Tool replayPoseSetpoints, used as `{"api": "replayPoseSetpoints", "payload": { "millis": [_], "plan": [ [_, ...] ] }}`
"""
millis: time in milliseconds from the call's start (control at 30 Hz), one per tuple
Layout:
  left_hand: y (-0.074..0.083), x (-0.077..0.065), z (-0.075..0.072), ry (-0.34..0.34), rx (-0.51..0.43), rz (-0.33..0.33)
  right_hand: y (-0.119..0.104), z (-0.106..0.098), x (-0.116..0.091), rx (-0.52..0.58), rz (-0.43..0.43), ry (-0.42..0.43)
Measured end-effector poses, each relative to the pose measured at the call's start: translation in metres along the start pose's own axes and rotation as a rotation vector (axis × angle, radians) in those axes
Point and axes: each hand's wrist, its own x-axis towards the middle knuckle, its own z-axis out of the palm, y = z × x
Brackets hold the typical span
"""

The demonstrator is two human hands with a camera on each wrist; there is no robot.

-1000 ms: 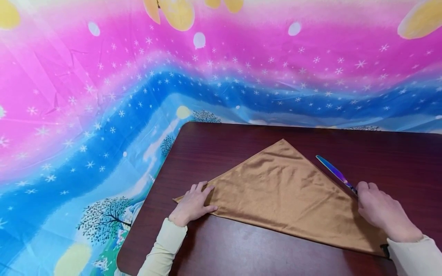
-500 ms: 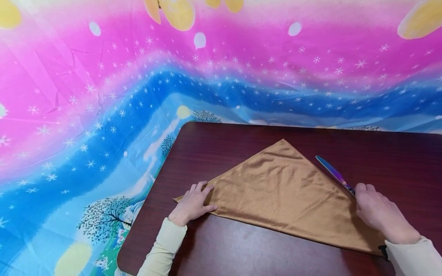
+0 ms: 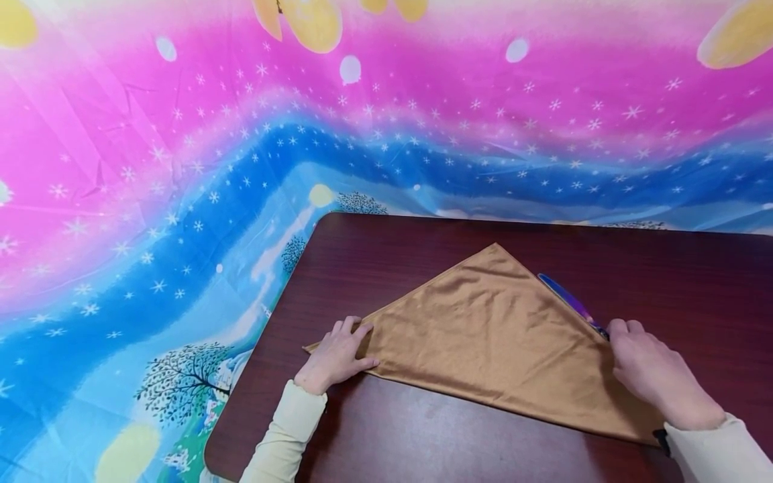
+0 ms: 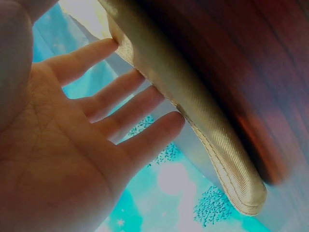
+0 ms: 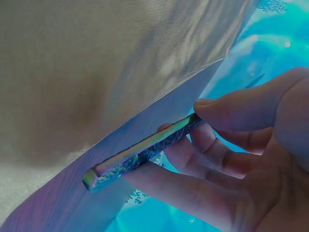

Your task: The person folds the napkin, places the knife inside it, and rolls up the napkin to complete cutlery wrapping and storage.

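Observation:
A gold-brown satin cloth napkin (image 3: 483, 335) lies folded in a triangle, its peak pointing away from me. My left hand (image 3: 338, 355) rests on its left corner with fingers spread; in the left wrist view the straight fingertips touch the edge of the cloth (image 4: 193, 92). My right hand (image 3: 658, 376) pinches the handle of an iridescent table knife (image 3: 568, 295) between thumb and fingers. Along the napkin's right slanted edge lies the blade, very near or touching it. The patterned knife handle (image 5: 140, 150) shows in the right wrist view, close to the cloth.
The dark reddish-brown table (image 3: 694, 282) has a rounded far left corner. Behind and to the left hangs a printed backdrop (image 3: 392, 114) in pink and blue with snowflakes and trees.
My right hand has moved a little left with the knife, bringing the blade up to the napkin's right edge. The left hand and the napkin have stayed put.

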Motion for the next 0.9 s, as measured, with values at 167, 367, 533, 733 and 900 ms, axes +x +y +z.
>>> {"api": "replayPoseSetpoints", "payload": {
  "millis": [167, 367, 533, 733, 900],
  "plan": [
    [0.000, 0.000, 0.000, -0.008, -0.009, -0.004, -0.004, 0.003, -0.002, -0.007, -0.020, 0.042],
    [0.000, 0.000, 0.000, 0.000, -0.017, 0.005, -0.012, 0.001, -0.001, -0.007, -0.039, 0.064],
    [0.000, -0.001, 0.000, 0.019, -0.014, 0.024, -0.018, 0.001, 0.000, -0.019, -0.069, 0.087],
    [-0.001, -0.001, 0.000, 0.012, -0.019, 0.024, -0.027, 0.001, 0.000, -0.005, -0.080, 0.120],
    [0.000, -0.001, 0.000, 0.007, -0.022, 0.015, -0.031, 0.002, 0.000, -0.011, -0.086, 0.132]
  ]
}}
